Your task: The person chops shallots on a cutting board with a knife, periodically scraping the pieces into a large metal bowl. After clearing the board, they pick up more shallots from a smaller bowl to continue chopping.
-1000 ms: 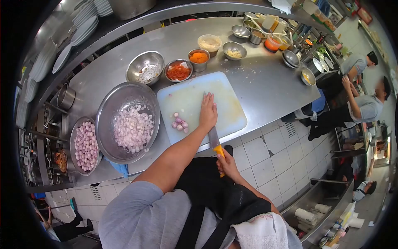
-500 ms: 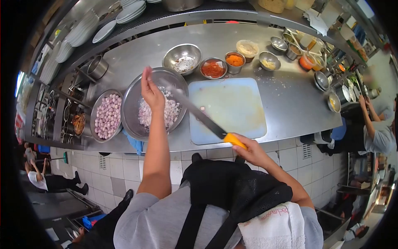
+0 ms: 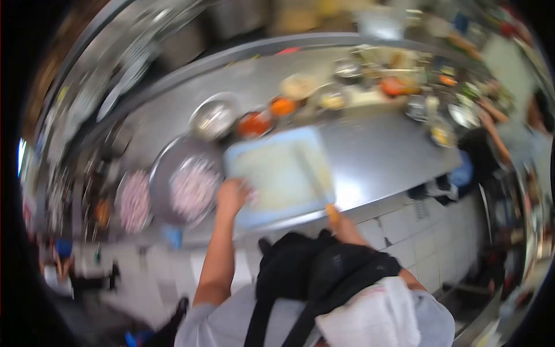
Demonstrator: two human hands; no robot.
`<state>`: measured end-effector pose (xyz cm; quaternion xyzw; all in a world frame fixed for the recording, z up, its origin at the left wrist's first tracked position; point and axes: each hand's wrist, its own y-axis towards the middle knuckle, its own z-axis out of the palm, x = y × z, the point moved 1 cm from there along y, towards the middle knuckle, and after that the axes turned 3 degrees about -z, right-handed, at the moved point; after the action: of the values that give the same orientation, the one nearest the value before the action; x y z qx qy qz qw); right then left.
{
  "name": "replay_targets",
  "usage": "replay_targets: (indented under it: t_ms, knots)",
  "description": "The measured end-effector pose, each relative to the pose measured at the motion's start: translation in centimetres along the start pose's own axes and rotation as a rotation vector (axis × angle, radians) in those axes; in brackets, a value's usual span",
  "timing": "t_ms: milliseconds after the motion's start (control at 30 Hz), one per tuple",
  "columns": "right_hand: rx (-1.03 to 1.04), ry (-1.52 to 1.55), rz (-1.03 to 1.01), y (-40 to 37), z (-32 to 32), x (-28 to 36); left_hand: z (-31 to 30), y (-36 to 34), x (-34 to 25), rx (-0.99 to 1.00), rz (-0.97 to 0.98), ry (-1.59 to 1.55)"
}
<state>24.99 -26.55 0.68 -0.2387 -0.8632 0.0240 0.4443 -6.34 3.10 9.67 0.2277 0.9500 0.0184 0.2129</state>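
Observation:
My right hand grips the yellow handle of a kitchen knife, and its blade lies over the right part of the cutting board. At the board's left edge, my left hand is beside a few purplish shallot pieces; motion blur smears its fingers. Close to its left stands a large metal bowl with chopped shallots inside. Farther left, a second bowl holds whole peeled shallots.
Behind the board stand an empty-looking metal bowl, a bowl of red strips, an orange-filled container and a bowl of yellow bits. A blue cloth hangs at the counter edge. Another person works at far right.
My left hand has come down from above the large bowl to the board's left edge. The knife has swung from the bowl to the board's right side. The view has turned and blurred.

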Motion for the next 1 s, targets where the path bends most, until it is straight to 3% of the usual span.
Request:
replay_targets:
  t_ms: [33,67,100,167,200,267,500,600,700,767,867,900,967,1000]
  knots:
    - [0.053,0.008,-0.086,0.9,0.1,-1.5,2.6,0.6,1.0,-0.006,0.024,0.048]
    - [0.123,0.001,-0.001,0.3,-2.2,1.8,3.1,1.4,0.3,0.175,-0.128,0.084]
    - [0.08,0.072,-0.125,0.1,-2.4,0.6,2.2,1.0,-1.4,0.17,-0.182,0.08]
    - [0.108,0.008,-0.147,-0.1,-4.3,1.0,4.6,1.2,0.5,0.059,-0.061,0.046]
    - [0.124,0.026,-0.141,-0.5,-5.5,1.2,3.0,1.0,-2.1,0.109,-0.189,0.009]
    - [0.137,0.015,-0.225,-0.2,-6.6,0.2,4.9,1.8,-0.6,0.07,-0.135,0.057]
    - [0.122,0.072,-0.253,-2.5,-6.3,0.2,5.1,2.6,-0.7,0.089,-0.159,0.073]
    - [0.119,0.09,-0.203,-3.5,-5.4,1.9,4.7,2.8,-0.3,0.134,-0.155,-0.08]
    - [0.081,0.091,-0.134,-4.4,-3.6,3.4,5.7,3.6,1.6,0.026,-0.119,-0.196]
    - [0.088,0.164,-0.085,-3.8,-1.5,2.5,5.1,3.3,1.6,-0.125,-0.007,-0.517]
    - [0.058,0.141,-0.037,-3.4,0.8,2.2,6.3,2.3,0.8,-0.168,0.114,-0.776]
    - [0.062,0.148,-0.029,-3.6,1.4,2.6,7.5,2.1,1.1,-0.158,0.111,-0.771]
    - [-0.026,0.095,-0.016,-4.0,1.8,3.4,10.2,1.6,1.6,0.177,-0.086,-1.031]
    - [-0.054,0.058,-0.031,-4.0,2.2,3.5,10.9,1.1,1.5,0.184,-0.084,-1.03]
